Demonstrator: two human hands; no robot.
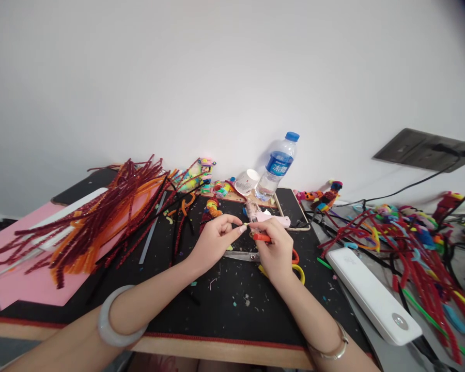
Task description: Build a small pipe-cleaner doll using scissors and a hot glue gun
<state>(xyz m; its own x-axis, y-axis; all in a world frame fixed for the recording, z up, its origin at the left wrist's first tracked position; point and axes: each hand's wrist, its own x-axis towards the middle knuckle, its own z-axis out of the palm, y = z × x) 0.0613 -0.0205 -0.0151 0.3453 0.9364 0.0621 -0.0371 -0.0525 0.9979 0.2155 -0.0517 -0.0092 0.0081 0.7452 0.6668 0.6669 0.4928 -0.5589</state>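
Observation:
My left hand [219, 240] pinches a tiny yellow-green piece [246, 224] between thumb and forefinger. At the same piece, the thumb and forefinger of my right hand [273, 245] meet from the other side. Tucked in the right hand's fingers is a small red object with a metal end, which looks like a lighter [262, 237]. Under that hand lie scissors [240, 256] with red and yellow handles, partly hidden. Just behind the hands are a small orange-and-red pipe-cleaner figure [212, 208] and a pale pink glue gun [273, 219].
Dark red and orange pipe cleaners [112, 217] cover pink sheets [34, 284] at left. A water bottle [278, 165], paper cup [247, 182] and phone [292, 209] stand or lie behind. A white power bank [374, 294] and tangled pipe cleaners [406, 248] are right. Scraps dot the black mat [225, 315].

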